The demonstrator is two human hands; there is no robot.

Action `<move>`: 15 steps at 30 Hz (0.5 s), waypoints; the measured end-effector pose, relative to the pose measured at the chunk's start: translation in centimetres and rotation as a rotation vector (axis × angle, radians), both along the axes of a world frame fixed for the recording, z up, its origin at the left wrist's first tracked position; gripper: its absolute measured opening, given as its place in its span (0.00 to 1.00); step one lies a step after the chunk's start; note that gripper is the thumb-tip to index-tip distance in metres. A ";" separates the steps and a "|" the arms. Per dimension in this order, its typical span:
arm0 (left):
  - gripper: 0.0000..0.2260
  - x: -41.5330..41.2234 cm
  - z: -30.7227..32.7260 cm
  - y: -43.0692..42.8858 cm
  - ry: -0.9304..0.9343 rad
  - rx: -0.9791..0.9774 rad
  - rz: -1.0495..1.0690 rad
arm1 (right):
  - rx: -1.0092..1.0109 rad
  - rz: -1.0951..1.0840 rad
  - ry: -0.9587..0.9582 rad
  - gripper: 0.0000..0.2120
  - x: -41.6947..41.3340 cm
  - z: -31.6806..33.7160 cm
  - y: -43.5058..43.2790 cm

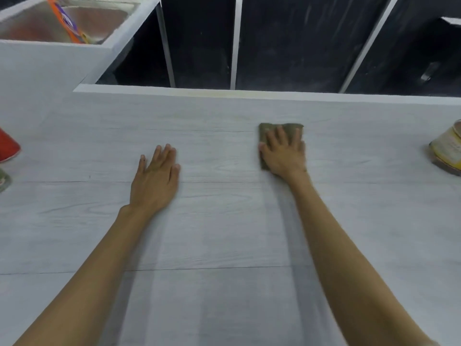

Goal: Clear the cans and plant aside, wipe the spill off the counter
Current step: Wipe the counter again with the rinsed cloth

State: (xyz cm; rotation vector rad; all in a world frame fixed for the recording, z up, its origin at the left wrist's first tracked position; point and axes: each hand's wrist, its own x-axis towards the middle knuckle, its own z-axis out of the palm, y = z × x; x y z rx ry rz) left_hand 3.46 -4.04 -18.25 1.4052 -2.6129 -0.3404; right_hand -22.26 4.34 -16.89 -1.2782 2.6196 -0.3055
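The olive cloth (292,127) lies flat on the pale bench (224,233), toward its far edge. The right hand (284,156) presses on the cloth, fingers straight and spread. The left hand (156,181) rests flat on the bench left of the cloth, holding nothing. A yellow can (447,151) stands well right of the cloth; a red object (7,146), cropped, sits well left.

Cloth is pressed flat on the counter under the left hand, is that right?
Not quite. The head view shows the cloth pressed flat on the counter under the right hand, not the left. The left hand rests bare on the counter.
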 end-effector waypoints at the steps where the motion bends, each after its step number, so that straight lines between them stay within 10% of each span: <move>1: 0.23 -0.1 0.0 -0.2 0.004 0.002 0.006 | -0.010 0.081 0.006 0.25 2.2 -0.1 -1.4; 7: 0.23 0.1 0.0 -1.7 -0.005 0.001 0.037 | -0.080 0.640 0.040 0.25 7.6 -0.4 1.9; 15: 0.23 -0.1 -0.3 -2.8 0.046 0.007 0.074 | 0.030 0.080 0.042 0.26 -7.6 -0.3 -5.8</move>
